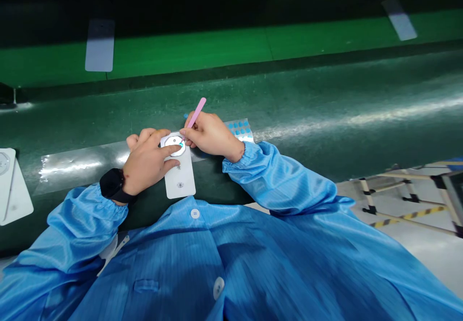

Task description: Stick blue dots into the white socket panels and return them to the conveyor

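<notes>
A white rectangular plate (180, 176) with a round ring near its top lies on the dark green belt just in front of me. My left hand (146, 161) rests on its left side, fingers stretched flat over the plate, pinning it down. My right hand (209, 133) is closed in a pinch on pink tweezers (196, 113), whose tip touches the ring, where a small blue dot shows. A black watch sits on my left wrist.
A clear sheet (77, 164) lies along the belt, with a strip of blue dot stickers (239, 128) beside my right hand. Another white plate (10, 186) lies at the far left. Two pale plates (100, 45) rest on the far green belt. Floor and a metal frame (408, 200) are at right.
</notes>
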`<action>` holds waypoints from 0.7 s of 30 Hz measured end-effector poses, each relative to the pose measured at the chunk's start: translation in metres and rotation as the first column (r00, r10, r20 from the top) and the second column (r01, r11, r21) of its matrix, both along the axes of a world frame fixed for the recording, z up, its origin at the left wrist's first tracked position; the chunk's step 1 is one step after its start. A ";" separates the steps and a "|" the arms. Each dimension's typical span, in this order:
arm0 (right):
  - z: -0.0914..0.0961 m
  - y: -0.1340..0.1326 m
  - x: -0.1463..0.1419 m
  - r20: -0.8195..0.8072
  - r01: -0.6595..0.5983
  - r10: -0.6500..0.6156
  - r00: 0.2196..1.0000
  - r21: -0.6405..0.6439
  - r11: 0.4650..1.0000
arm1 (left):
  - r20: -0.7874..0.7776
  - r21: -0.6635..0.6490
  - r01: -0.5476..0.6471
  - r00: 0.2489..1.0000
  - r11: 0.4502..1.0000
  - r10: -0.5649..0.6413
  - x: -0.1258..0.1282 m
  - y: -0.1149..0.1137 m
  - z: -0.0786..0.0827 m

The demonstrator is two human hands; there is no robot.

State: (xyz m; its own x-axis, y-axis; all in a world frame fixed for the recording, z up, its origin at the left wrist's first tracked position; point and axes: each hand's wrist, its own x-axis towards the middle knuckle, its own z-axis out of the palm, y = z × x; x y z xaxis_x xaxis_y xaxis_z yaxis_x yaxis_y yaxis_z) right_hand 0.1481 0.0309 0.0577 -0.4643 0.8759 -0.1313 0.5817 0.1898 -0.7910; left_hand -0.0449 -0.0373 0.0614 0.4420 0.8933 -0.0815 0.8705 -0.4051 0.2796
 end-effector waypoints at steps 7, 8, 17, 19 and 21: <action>-0.003 -0.002 0.001 -0.080 0.033 -0.035 0.996 -0.024 0.999 | -0.030 -0.012 -0.022 0.999 1.000 0.021 0.004 -0.002 0.003; -0.004 -0.002 0.002 -0.115 0.045 -0.051 0.992 -0.052 0.998 | -0.028 -0.008 -0.023 0.999 1.000 0.022 0.004 -0.003 0.003; -0.007 -0.005 0.007 -0.110 -0.042 0.051 0.993 0.083 0.996 | -0.030 0.001 -0.024 0.999 1.000 0.025 0.006 -0.004 0.001; -0.008 -0.006 0.008 -0.097 -0.069 0.083 0.992 0.139 0.988 | -0.039 -0.005 -0.027 0.999 1.000 0.027 0.007 -0.003 0.002; -0.010 -0.005 0.008 -0.087 -0.089 0.106 0.990 0.181 0.979 | -0.042 -0.009 -0.031 0.999 0.999 0.030 0.007 -0.003 0.002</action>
State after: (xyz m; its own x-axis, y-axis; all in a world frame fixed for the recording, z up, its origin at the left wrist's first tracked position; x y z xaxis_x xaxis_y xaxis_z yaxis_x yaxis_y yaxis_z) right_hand 0.1563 0.0254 0.0482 -0.5518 0.8310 0.0706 0.4763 0.3835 -0.7913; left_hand -0.0378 -0.0407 0.0634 0.4105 0.9054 -0.1079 0.8934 -0.3758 0.2461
